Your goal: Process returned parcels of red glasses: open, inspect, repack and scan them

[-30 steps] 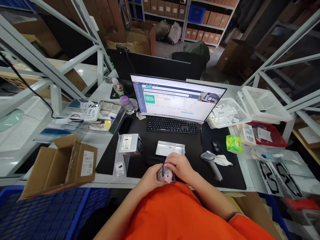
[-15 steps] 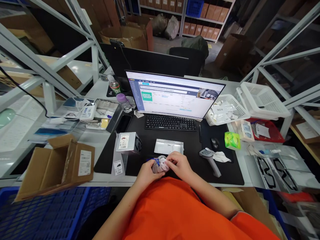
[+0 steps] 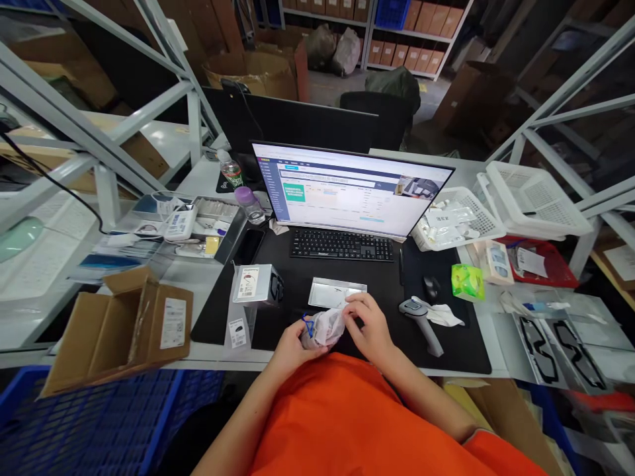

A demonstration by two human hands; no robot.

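Observation:
My left hand (image 3: 292, 347) is closed around a pale wrapped bundle (image 3: 322, 328) with a blue cord on its left side; what lies inside the wrapping is hidden. My right hand (image 3: 368, 325) pinches the loose edge of the thin white wrapping at the bundle's right. Just beyond my hands lies an open shallow white box (image 3: 332, 293) on the black desk mat (image 3: 292, 277). Left of it stands a printed product box (image 3: 256, 284), over a clear plastic sleeve with a label (image 3: 238, 334).
A monitor (image 3: 347, 188) and keyboard (image 3: 342, 244) stand behind. At right lie a barcode scanner (image 3: 421, 324), mouse (image 3: 431, 286), green tissue pack (image 3: 467, 282) and white basket (image 3: 461, 221). An open cardboard box (image 3: 119, 330) stands at the left edge.
My right hand has drawn the white wrapping up and to the right, so more of it stands out from the bundle. My left hand keeps its hold. The view has shifted slightly.

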